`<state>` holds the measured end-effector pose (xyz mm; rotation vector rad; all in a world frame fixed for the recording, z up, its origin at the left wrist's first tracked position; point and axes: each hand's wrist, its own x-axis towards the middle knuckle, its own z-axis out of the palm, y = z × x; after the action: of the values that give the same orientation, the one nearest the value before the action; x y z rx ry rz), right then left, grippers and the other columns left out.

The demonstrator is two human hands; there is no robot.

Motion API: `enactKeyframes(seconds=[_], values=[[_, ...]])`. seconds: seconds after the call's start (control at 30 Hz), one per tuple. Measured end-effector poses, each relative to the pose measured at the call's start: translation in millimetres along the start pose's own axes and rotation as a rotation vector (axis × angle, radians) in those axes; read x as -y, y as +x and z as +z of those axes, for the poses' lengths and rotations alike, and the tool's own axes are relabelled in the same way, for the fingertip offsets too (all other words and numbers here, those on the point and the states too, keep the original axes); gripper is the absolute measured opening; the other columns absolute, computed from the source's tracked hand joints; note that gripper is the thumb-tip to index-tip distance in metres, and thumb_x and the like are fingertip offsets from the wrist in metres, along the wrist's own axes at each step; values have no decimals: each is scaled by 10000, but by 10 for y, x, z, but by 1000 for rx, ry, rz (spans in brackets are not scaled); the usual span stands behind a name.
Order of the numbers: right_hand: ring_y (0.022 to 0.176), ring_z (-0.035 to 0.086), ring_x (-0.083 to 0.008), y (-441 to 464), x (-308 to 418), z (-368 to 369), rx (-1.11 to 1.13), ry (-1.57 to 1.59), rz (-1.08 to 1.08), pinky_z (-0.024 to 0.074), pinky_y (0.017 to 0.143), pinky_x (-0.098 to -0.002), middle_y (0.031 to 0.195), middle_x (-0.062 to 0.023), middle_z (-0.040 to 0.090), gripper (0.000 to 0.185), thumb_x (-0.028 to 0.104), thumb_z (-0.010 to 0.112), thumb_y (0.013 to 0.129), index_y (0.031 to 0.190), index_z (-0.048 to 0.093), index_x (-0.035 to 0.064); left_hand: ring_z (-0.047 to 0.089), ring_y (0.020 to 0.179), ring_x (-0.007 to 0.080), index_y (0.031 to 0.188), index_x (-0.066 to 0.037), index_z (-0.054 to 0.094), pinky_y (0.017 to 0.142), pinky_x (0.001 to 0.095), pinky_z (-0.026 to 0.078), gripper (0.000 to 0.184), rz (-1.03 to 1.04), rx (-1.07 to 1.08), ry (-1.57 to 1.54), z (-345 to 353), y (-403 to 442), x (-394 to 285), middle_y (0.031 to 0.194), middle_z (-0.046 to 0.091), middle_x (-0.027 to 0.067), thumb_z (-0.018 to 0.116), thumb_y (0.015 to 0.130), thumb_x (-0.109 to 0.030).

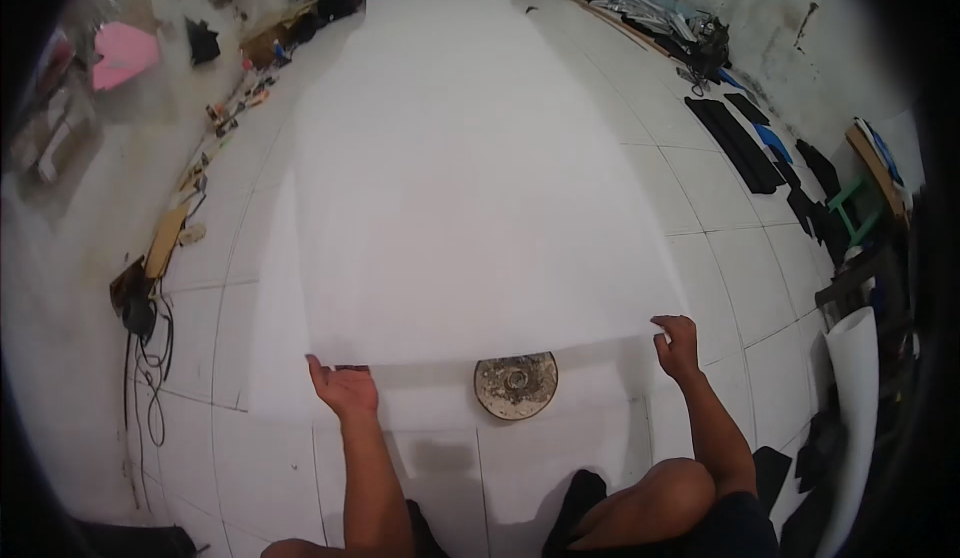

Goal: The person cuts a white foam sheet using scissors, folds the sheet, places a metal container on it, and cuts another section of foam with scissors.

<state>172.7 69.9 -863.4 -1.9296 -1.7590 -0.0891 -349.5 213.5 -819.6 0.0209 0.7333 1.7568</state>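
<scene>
A large white sheet [470,208] stretches from the far end of the room toward me, its near edge raised off the floor. My left hand [347,390] grips the near left part of that edge, palm turned up, with the fingers partly hidden beneath the sheet. At the near right corner, my right hand [678,346] pinches the sheet between thumb and fingers. Between my hands lies a round, worn, speckled disc [516,388], partly covered by the sheet's edge. Another white layer [275,358] lies underneath, showing along the left side and in front.
Pale floor tiles [720,258] surround the sheet. Cables [155,378] and small items line the left wall. Dark folded pieces [735,148], a green stool-like frame [853,213] and a rolled white sheet [850,418] are on the right. Silvery material [650,18] is piled at the back right.
</scene>
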Motion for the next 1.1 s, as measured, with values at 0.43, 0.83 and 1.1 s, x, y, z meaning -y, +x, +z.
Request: enactKeyframes(seconds=[0.43,0.83,1.1], values=[[1140,518,-289,-231,162,376,-140,-144,47,334,1031,-487,1135,-91,611,286,0,604,726,1001,602,80,566,926,227,1224,-64,509,797,368,480,409,-32,-174,461,-1029,223,516,1129,585,120,629,849,-177],[569,542,-297,-464,1531,392,154,217,-243,430,550,-406,605,-74,519,263,230,727,729,681,506,95,572,1070,469,1060,176,577,958,468,435,708,51,-142,1900,-1324,333,735,1095,613,337,516,912,-514],[826,672,-296,84,2412,608,433,-7,-106,526,651,-399,944,-125,678,504,478,666,849,1133,560,75,562,1094,473,1059,205,553,953,467,446,745,-46,-71,1769,-1391,398,618,1109,589,376,604,871,-514]])
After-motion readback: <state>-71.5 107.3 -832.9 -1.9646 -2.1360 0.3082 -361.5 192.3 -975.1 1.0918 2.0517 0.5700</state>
